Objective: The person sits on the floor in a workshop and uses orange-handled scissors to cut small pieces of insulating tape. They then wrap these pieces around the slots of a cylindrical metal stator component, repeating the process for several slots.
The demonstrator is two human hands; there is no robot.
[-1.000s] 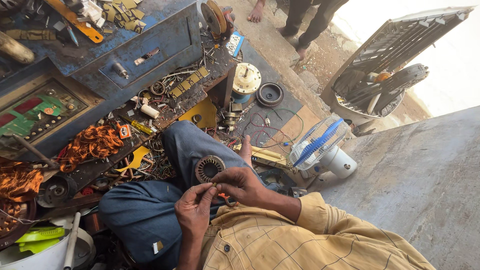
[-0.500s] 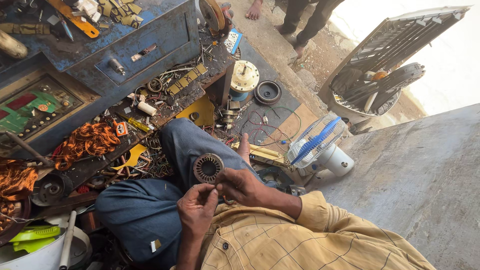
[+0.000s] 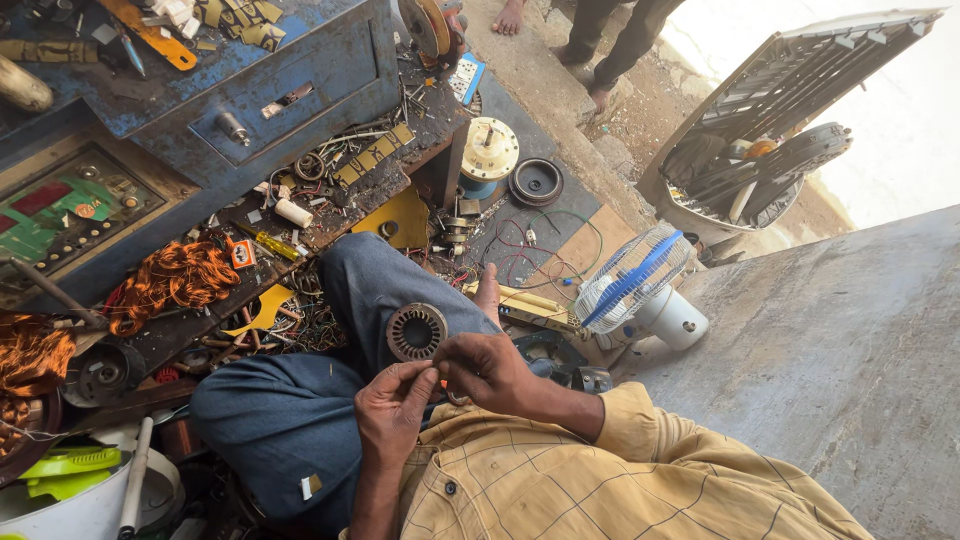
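Observation:
I sit cross-legged in blue jeans (image 3: 290,420) and a yellow checked shirt. A round grey motor stator (image 3: 416,332) with slotted teeth rests on my thigh, just above my fingers. My left hand (image 3: 392,408) and my right hand (image 3: 492,372) meet fingertip to fingertip below the stator. Together they pinch a small piece (image 3: 437,371), which is too small to identify. Neither hand grips the stator itself.
A blue metal drawer cabinet (image 3: 300,90) and a cluttered bench with orange copper wire coils (image 3: 170,275) stand at the left. A small table fan (image 3: 640,290), a cream motor (image 3: 490,150), a black ring (image 3: 536,182) and loose wires lie ahead. A concrete slab (image 3: 830,380) is at right. Another person's feet (image 3: 600,95) stand beyond.
My fingertips have drawn closer together under the stator. The stator and the things around it have stayed where they were.

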